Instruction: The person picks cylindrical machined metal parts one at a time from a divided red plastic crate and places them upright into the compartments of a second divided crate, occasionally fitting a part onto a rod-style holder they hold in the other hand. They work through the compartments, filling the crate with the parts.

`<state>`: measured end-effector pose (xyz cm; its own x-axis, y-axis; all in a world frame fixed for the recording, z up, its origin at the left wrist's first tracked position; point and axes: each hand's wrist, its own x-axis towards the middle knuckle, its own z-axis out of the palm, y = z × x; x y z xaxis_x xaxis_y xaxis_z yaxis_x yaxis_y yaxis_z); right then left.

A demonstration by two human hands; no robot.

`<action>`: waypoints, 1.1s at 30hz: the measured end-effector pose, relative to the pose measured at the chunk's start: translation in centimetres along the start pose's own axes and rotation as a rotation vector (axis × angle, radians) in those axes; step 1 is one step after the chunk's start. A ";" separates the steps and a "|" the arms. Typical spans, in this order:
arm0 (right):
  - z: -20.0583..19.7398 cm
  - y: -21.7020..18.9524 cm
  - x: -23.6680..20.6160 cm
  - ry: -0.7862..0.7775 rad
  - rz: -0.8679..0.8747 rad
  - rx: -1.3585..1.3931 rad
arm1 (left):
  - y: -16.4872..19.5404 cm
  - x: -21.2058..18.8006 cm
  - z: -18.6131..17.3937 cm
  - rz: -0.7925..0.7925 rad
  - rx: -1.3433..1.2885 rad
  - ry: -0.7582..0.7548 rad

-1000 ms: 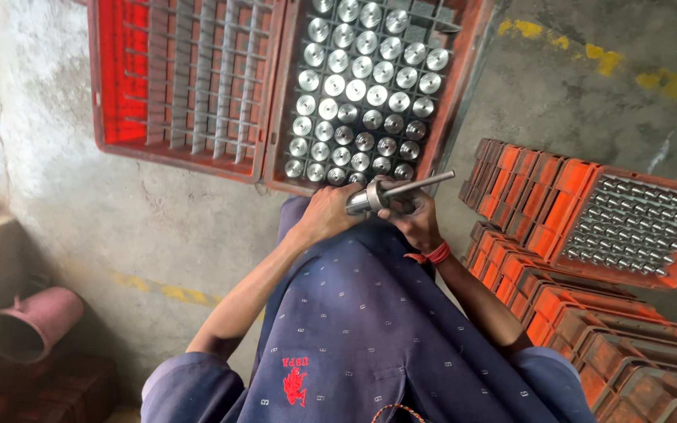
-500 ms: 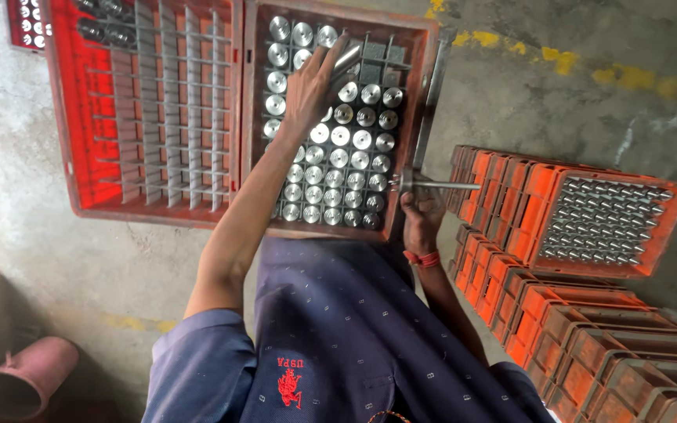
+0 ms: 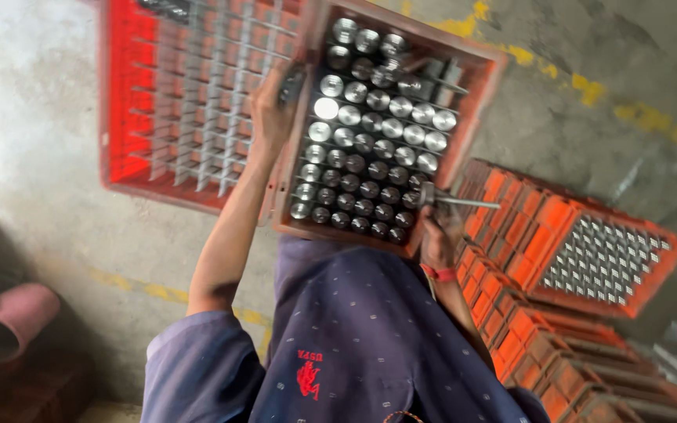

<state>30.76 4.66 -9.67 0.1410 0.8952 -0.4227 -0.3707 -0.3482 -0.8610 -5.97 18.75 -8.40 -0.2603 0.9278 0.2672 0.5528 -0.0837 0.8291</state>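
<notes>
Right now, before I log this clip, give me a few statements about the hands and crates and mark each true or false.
1. The left hand is at the left edge of the crate of metal cylinders. True.
2. The right hand holds a slim metal rod. True.
3. The grid crate to the left is blue. False: it is red.
4. The stacked orange crates lie at the person's left. False: they are at the right.

Past the left hand's fingers stand two red crates, one full of metal cylinders. Orange stacked crates are beside the right hand.
</notes>
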 end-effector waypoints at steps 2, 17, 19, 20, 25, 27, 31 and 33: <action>0.0 -0.3 0.2 -0.048 -0.034 0.013 | -1.9 1.7 -3.9 -0.056 0.212 0.077; 0.5 -0.8 -2.4 -0.034 -0.043 -0.152 | -7.0 12.1 -11.0 -0.133 0.734 -0.045; -0.1 -0.9 -3.0 -0.038 -0.033 -0.103 | -5.4 10.6 -13.3 0.139 0.611 0.080; -0.4 -0.8 -3.5 -0.033 -0.024 -0.077 | -4.5 9.5 -14.9 0.173 0.526 0.076; -0.3 0.1 -3.5 -0.049 0.030 -0.120 | -1.7 1.1 -17.1 -0.062 -0.231 0.181; 1.2 1.0 -2.9 -0.118 0.031 -0.119 | -1.3 -1.8 -12.5 -0.206 -0.586 0.181; 4.1 0.9 -2.3 -0.266 0.015 -0.148 | 2.2 -10.5 -1.6 -0.727 -0.675 -0.142; 5.2 0.1 -2.4 -0.320 -0.011 -0.180 | 4.7 -14.7 0.5 -0.232 -0.312 -0.191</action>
<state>25.66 3.91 -7.28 -0.1607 0.9310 -0.3277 -0.1993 -0.3558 -0.9131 0.88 4.92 -8.68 -0.1819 0.9832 -0.0150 0.2233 0.0562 0.9731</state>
